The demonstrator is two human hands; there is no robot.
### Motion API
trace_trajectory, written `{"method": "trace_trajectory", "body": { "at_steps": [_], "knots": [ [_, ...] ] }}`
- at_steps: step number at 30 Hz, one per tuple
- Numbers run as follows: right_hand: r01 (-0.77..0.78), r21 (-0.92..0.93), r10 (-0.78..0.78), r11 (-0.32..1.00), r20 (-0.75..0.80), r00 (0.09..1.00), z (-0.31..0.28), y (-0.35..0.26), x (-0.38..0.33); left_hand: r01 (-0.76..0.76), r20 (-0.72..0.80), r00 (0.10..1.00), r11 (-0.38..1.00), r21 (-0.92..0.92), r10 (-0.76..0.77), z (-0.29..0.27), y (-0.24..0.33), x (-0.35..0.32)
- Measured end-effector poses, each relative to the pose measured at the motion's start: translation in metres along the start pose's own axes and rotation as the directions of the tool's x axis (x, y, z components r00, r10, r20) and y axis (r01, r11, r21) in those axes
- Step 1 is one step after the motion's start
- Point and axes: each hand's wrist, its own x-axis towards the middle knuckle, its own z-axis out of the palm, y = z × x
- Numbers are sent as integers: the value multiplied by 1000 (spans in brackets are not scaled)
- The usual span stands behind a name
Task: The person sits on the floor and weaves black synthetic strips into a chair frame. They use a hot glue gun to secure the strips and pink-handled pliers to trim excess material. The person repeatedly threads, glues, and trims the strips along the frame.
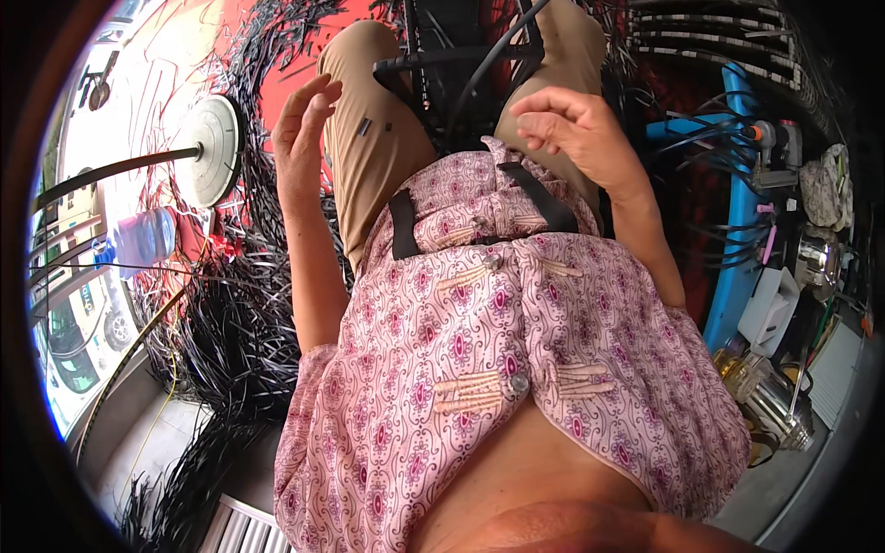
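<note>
My left hand (pixel 302 134) is raised above the left thigh, its fingers loosely bent and apart, with nothing visible in it. Over the other thigh hovers my right hand (pixel 576 134), half curled, thumb clear of the fingers, also showing nothing held. Between my knees stands a black frame (pixel 452 60) with a dark strip (pixel 489 69) arching over it; neither hand touches it. Small black scraps (pixel 365 126) lie on the tan trousers (pixel 369 184). Two wide black straps (pixel 403 223) lie across the lower part of my patterned shirt.
Piles of black plastic strips (pixel 240 323) cover the red floor on the left, around a round pale disc (pixel 210 152) and a clear water bottle (pixel 146 235). Right: a blue bench (pixel 737 212) with strips and a clamp-like tool (pixel 779 152), metal pots (pixel 816 263), and a shiny flask (pixel 770 401).
</note>
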Motion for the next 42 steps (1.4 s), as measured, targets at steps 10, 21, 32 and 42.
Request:
{"method": "trace_trajectory", "body": {
  "at_steps": [10, 21, 32, 42],
  "knots": [
    [-96, -153, 95, 984, -10, 995, 39, 75, 71, -76, 214, 975, 991, 108, 51, 44, -26, 29],
    [482, -435, -506, 761, 69, 860, 36, 30, 64, -43, 255, 967, 997, 61, 26, 63, -30, 43],
    [537, -402, -584, 742, 7, 812, 34, -7, 89, -48, 314, 949, 993, 107, 12, 69, -32, 43],
    [341, -104, -347, 934, -43, 937, 24, -29, 124, -95, 291, 956, 978, 187, 37, 81, -27, 36]
  ]
}}
